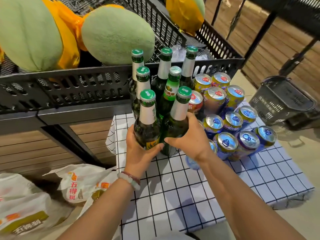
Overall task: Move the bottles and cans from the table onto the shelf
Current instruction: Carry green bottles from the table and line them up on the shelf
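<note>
Several green glass bottles with green caps stand clustered at the far left of a small table covered in a checked cloth [181,187]. My left hand [140,149] grips the nearest left bottle [147,122] around its body. My right hand [188,137] grips the bottle beside it [176,118]. Both bottles stand upright on the cloth. To the right sit several cans [230,122], some blue and yellow, some orange and purple, plus a red one [195,103].
A black slatted shelf crate [69,87] holding green melons [117,33] rises right behind the bottles. White printed bags [78,184] lie on the floor at left. A dark shopping basket [284,101] stands on the floor at right.
</note>
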